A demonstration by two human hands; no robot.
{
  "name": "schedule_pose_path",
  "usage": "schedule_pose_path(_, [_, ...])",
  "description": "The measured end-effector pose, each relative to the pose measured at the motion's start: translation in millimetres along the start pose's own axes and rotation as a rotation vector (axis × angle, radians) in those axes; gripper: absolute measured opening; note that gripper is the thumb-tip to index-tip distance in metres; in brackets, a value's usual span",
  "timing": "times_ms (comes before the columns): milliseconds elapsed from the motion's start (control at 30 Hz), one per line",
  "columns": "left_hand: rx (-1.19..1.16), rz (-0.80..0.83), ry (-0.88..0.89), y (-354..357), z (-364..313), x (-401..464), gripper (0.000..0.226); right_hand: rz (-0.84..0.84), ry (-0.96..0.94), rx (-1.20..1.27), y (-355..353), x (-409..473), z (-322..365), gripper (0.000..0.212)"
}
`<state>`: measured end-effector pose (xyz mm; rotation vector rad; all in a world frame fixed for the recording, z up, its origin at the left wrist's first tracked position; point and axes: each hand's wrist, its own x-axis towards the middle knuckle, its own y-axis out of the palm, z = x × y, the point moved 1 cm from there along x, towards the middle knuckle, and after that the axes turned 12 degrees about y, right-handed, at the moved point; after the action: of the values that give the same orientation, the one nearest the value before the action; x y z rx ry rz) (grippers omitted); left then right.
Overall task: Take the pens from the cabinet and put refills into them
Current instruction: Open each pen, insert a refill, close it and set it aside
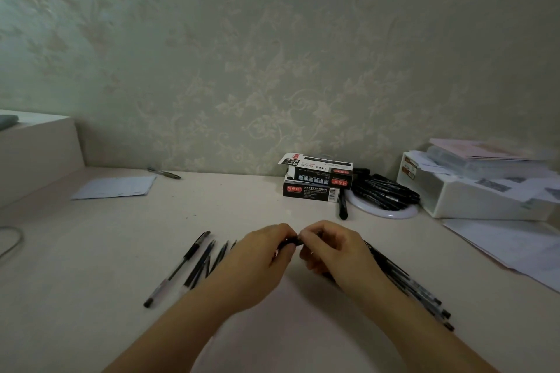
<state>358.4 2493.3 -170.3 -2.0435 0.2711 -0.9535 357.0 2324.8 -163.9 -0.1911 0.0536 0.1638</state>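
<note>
left hand (260, 257): curled round the near end of a dark pen (290, 242), which is pinched between thumb and fingers just above the desk (121, 236).
right hand (330, 247): fingers are pinched on the other end of the same pen; the two hands are almost touching at the middle.
step in hand: the pen is judged to be twisted or pulled apart at its joint, or closed again; which of these cannot be told, as the joint is hidden by the fingers.
refills (209, 257): several thin dark ones are laid loose on the desk just left of the left hand, beside a clear-barrelled pen (177, 269).
other pens: a row (418, 288) is laid under and beyond the right forearm; a further heap (383, 191) is kept on a white round base by the stacked boxes (316, 180) near the wall.
doing it well: the barrel is best held still by one hand and turned by the other, with both grips kept close to the joint so nothing is bent.
care: small parts are best kept over the desk, so a spring or tip, if dropped, is caught there.
</note>
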Motion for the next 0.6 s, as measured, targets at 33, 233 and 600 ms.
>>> schedule_pose_path(33, [0.003, -0.012, 0.004, 0, 1, 0, 0.015, -0.019, -0.017, 0.008, 0, 0, 0, 0.007])
schedule_pose_path(233, [0.238, -0.007, 0.003, -12, 1, -2, 0.034, 0.036, -0.057, 0.081, 5, -2, 3, 0.017])
schedule_pose_path(600, [0.315, -0.002, -0.09, -17, -4, 0, 0.047, 0.026, -0.084, 0.142, 9, -4, 2, 0.02])
